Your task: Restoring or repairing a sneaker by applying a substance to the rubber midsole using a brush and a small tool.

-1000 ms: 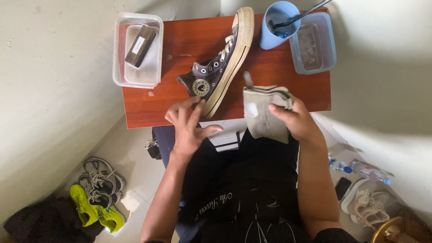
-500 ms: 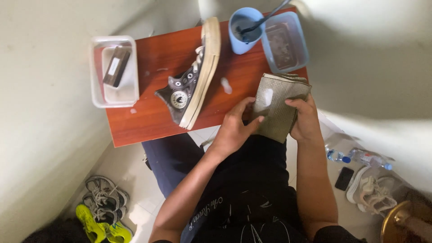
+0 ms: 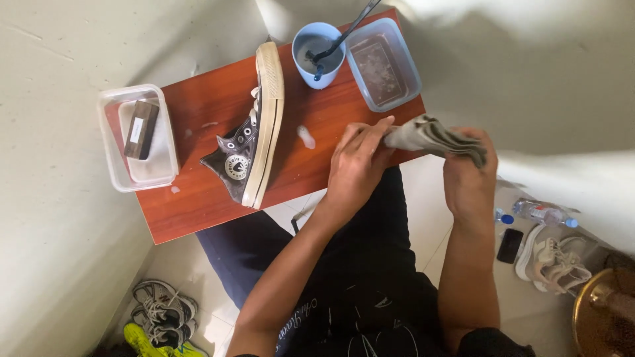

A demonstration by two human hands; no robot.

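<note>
A: From the head camera, what do the hands hold?

B: Both are on the cloth (image 3: 436, 137). The right hand (image 3: 468, 173) has its fingers curled tight around the far end; the left hand (image 3: 358, 165) pinches the near end between thumb and straightened fingers. The cloth is bunched into a roll between them, just past the edge of the table (image 3: 218, 112).

A: That is new?

B: Yes. A second ago the cloth hung flat in the right hand while the left rested by the shoe (image 3: 250, 135). Half a second ago the left hand came over to it. Now it looks twisted, so I judge it is being wrung or rolled.

A: And the shoe?

B: On its side on the table, well left of the left fingertips, untouched. Beyond the fingers stand a blue cup (image 3: 317, 54) with a brush and a clear tub (image 3: 383, 64).
</note>
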